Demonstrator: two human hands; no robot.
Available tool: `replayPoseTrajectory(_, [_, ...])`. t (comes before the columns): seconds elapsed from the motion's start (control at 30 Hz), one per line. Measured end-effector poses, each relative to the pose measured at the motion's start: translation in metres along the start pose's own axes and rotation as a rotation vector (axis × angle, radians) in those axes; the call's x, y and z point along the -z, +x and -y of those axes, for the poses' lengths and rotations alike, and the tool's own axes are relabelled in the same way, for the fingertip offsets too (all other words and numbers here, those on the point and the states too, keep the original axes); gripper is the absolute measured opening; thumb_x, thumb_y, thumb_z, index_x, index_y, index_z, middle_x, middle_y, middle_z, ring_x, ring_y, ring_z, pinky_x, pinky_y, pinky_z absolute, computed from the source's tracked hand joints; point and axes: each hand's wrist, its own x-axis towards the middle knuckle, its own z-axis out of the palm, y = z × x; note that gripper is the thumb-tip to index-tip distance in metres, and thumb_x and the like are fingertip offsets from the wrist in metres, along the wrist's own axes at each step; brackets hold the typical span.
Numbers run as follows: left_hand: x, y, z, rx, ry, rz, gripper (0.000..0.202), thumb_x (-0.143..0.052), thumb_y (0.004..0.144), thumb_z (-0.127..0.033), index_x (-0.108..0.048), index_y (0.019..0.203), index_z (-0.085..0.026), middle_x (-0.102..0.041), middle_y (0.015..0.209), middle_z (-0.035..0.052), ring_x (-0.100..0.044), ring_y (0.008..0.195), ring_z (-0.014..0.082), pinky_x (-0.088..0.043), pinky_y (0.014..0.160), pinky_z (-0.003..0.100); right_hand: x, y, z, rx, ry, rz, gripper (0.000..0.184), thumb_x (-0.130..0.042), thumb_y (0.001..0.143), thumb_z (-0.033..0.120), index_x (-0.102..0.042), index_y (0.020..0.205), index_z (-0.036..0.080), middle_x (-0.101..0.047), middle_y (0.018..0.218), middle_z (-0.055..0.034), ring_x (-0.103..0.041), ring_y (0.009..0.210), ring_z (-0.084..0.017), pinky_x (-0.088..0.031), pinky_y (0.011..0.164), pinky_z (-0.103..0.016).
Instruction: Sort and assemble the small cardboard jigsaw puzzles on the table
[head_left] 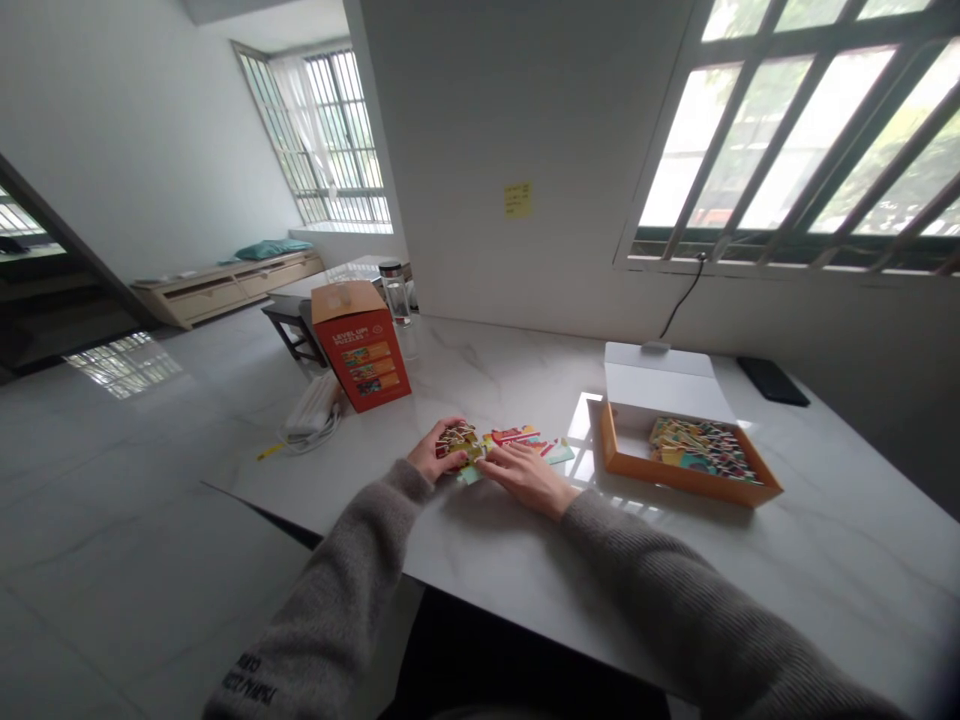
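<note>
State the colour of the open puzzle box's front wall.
The open puzzle box's front wall is orange, seen best in the head view.

"LEVEL UP! PUZZLES" on red box (361,352)

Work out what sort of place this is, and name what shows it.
Probably a room in a home, though that isn't certain: there is a low cabinet with drawers by the far wall, and an open box of puzzle pieces on the table.
</note>
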Motion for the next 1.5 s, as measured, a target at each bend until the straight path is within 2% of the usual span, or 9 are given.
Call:
replayPoseTrajectory(0.13, [-0.007,0.002,-0.003,0.067,-0.305,-0.126,0.073,-0.077,0.072,-0.055,-0.046,0.129,-0.021,-0.065,0.121,0.0129,-0.066,0.108,0.0289,-0.056,0.093,0.046,0.008,-0.009,0.005,-0.074,0.009,-0.178,0.039,-0.04,0.101,0.015,-0.06,0.13,0.033,-0.064,0.114,-0.0089,-0.061,0.1,-0.021,-0.048,0.086,-0.035])
replayPoseTrajectory(0.27, [-0.034,0.0,-0.013,0.286,-0.594,-0.111,0.067,-0.076,0.074,-0.042,-0.043,0.129,-0.022,-0.067,0.111,0.0093,-0.07,0.081,0.0236,-0.063,0.057,0.037,0.016,-0.012,0.01,-0.19,-0.003,-0.37,0.043,-0.042,0.1,0.014,-0.059,0.133,0.037,-0.062,0.117,-0.0075,-0.06,0.096,-0.019,-0.05,0.084,-0.034])
replayPoseTrajectory(0.5, [-0.069,0.002,-0.028,0.373,-0.832,-0.009,0.054,-0.07,0.075,-0.038,-0.047,0.12,-0.018,-0.067,0.09,0.0062,-0.067,0.069,0.0202,-0.058,0.043,0.029,0.021,-0.016,0.003,-0.23,-0.043,-0.363,0.054,-0.043,0.096,0.006,-0.051,0.141,0.034,-0.055,0.116,-0.0106,-0.055,0.096,-0.021,-0.053,0.08,-0.035])
replayPoseTrajectory(0.7, [-0.075,-0.006,-0.03,0.208,-0.524,-0.037,0.068,-0.078,0.072,-0.051,-0.043,0.122,-0.02,-0.063,0.106,0.0087,-0.067,0.071,0.018,-0.056,0.047,0.026,0.024,-0.013,0.013,-0.114,0.085,-0.296,0.053,-0.04,0.095,0.005,-0.055,0.137,0.034,-0.056,0.12,-0.0099,-0.053,0.109,-0.024,-0.05,0.093,-0.044])
replayPoseTrajectory(0.87, [-0.048,-0.021,-0.034,-0.14,0.17,-0.183,0.066,-0.078,0.074,-0.036,-0.047,0.131,-0.023,-0.054,0.122,0.009,-0.061,0.109,0.0244,-0.052,0.097,0.043,0.03,-0.014,0.003,-0.352,0.281,-0.392,0.049,-0.037,0.094,0.005,-0.05,0.138,0.023,-0.06,0.12,-0.011,-0.053,0.113,-0.023,-0.048,0.098,-0.044])
replayPoseTrajectory(1.03, [-0.028,-0.026,-0.018,-0.229,0.58,-0.135,0.071,-0.073,0.072,-0.029,-0.044,0.137,-0.025,-0.049,0.125,0.0084,-0.054,0.119,0.0279,-0.043,0.107,0.048,0.021,-0.019,-0.014,-0.263,0.199,-0.078,0.035,-0.058,0.092,0.019,-0.059,0.127,0.023,-0.062,0.126,-0.0105,-0.049,0.123,-0.026,-0.041,0.104,-0.047])
replayPoseTrajectory(1.13, [-0.028,-0.025,-0.009,-0.198,0.662,-0.116,0.083,-0.076,0.066,-0.028,-0.039,0.141,-0.027,-0.048,0.127,0.008,-0.053,0.12,0.0291,-0.043,0.108,0.049,0.015,-0.016,-0.014,-0.217,0.192,0.046,0.044,-0.068,0.087,0.027,-0.057,0.129,0.023,-0.053,0.14,-0.0113,-0.041,0.133,-0.028,-0.035,0.11,-0.048])
replayPoseTrajectory(1.3, [-0.029,-0.024,-0.008,-0.266,0.585,-0.086,0.084,-0.071,0.067,-0.023,-0.035,0.143,-0.025,-0.045,0.127,0.0085,-0.052,0.119,0.0263,-0.043,0.11,0.045,0.016,0.003,-0.025,-0.343,0.163,0.12,0.024,-0.051,0.098,0.028,-0.058,0.12,0.02,-0.051,0.141,-0.0136,-0.041,0.132,-0.027,-0.036,0.104,-0.046])
replayPoseTrajectory(1.5, [-0.028,-0.025,-0.007,-0.269,0.541,-0.093,0.092,-0.065,0.06,-0.012,-0.032,0.145,-0.024,-0.043,0.125,0.0091,-0.052,0.118,0.0266,-0.042,0.11,0.047,0.013,0.029,-0.049,-0.42,0.045,0.325,0.061,-0.065,0.086,0.025,-0.043,0.143,0.022,-0.056,0.123,-0.0153,-0.048,0.113,-0.03,-0.039,0.093,-0.044])
